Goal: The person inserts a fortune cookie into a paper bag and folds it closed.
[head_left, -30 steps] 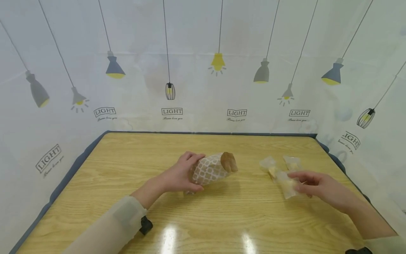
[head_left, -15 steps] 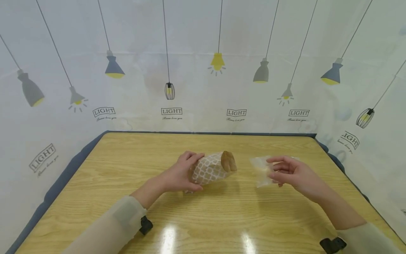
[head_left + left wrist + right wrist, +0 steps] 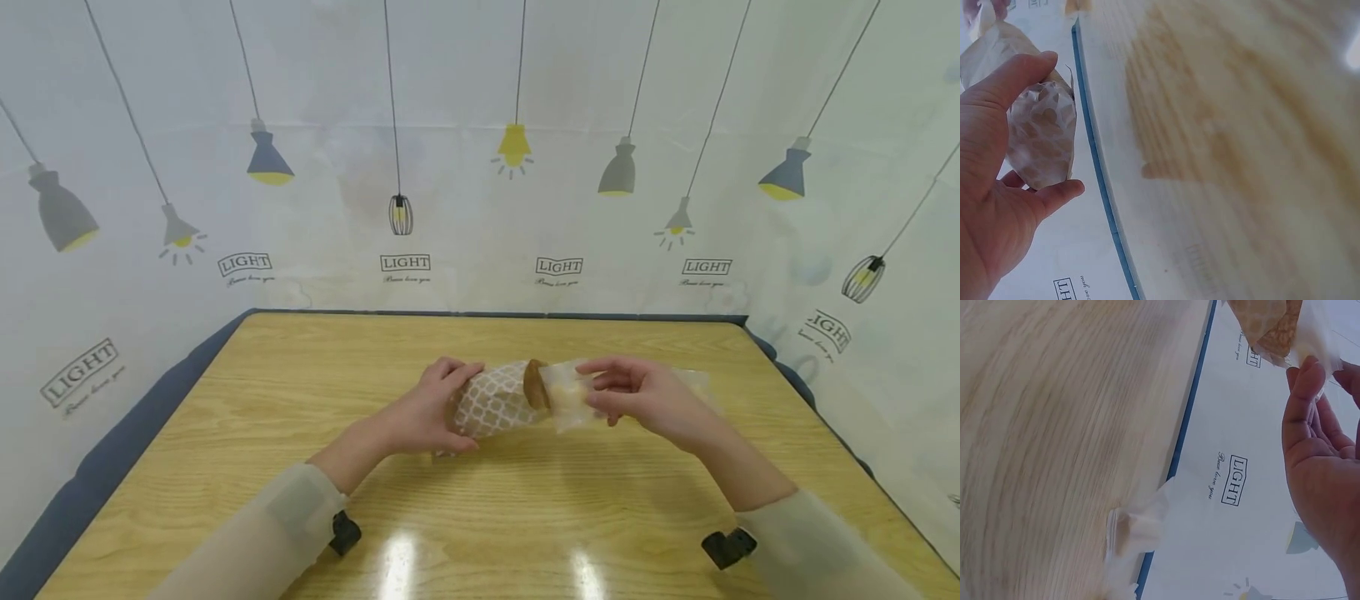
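A brown paper bag [image 3: 491,404] with a white lattice print lies tilted on its side, its open mouth towards the right. My left hand [image 3: 431,412] grips its closed end, thumb and fingers on opposite sides; the left wrist view shows the bag [image 3: 1041,131] between them. At the mouth, my right hand [image 3: 645,396] pinches a small translucent packet [image 3: 566,400] with something pale yellow inside. From the right wrist, that packet [image 3: 1316,340] overlaps the bag's brown inner side [image 3: 1285,328]. Whether its edge is inside the bag, I cannot tell.
Another translucent packet [image 3: 696,382] lies on the wooden table [image 3: 300,383], partly behind my right hand; the right wrist view shows a packet [image 3: 1135,531] there too. A white printed curtain [image 3: 465,167] stands around the table's back and sides.
My right hand has picked a packet up from the right of the table and carried it left to the bag's mouth. My left hand and the bag have hardly moved.
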The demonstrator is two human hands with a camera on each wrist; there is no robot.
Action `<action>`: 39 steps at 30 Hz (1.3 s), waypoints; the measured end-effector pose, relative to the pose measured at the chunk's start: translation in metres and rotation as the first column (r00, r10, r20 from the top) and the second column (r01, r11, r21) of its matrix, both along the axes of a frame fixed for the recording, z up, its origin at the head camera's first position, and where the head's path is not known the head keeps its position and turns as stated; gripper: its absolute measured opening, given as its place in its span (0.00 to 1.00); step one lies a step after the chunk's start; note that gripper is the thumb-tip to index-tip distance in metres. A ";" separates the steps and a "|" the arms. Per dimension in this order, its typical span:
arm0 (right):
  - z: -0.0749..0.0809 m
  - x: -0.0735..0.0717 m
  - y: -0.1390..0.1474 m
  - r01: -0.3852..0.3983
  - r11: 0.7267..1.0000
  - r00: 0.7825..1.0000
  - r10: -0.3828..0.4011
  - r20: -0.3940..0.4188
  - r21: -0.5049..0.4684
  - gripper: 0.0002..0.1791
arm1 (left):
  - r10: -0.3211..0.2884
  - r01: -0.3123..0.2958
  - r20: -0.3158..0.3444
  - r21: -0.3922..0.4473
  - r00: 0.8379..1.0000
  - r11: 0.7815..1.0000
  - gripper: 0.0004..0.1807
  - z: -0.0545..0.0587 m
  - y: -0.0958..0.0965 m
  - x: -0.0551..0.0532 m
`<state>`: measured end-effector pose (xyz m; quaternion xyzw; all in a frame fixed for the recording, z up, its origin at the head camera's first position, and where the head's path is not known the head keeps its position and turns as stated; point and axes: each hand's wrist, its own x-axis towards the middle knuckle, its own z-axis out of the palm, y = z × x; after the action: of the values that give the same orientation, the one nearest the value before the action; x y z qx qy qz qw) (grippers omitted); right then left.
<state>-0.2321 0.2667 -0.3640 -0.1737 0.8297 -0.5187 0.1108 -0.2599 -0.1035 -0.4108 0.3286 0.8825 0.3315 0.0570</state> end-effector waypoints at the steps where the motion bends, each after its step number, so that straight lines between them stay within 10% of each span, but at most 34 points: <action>1: 0.000 -0.001 -0.002 0.002 1.000 1.000 -0.002 0.000 0.003 0.27 | 0.000 0.000 0.001 0.000 1.000 1.000 0.60 0.000 0.000 0.000; 39: -0.014 -0.020 -0.047 0.034 0.995 0.988 -0.019 -0.150 0.098 0.23 | 0.025 -0.024 0.031 -0.030 0.999 0.999 0.61 0.001 0.001 -0.008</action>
<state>-0.2524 0.2198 -0.3775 -0.1952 0.8630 -0.4633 0.0501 -0.2677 -0.1026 -0.4099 0.3115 0.8904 0.3241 0.0719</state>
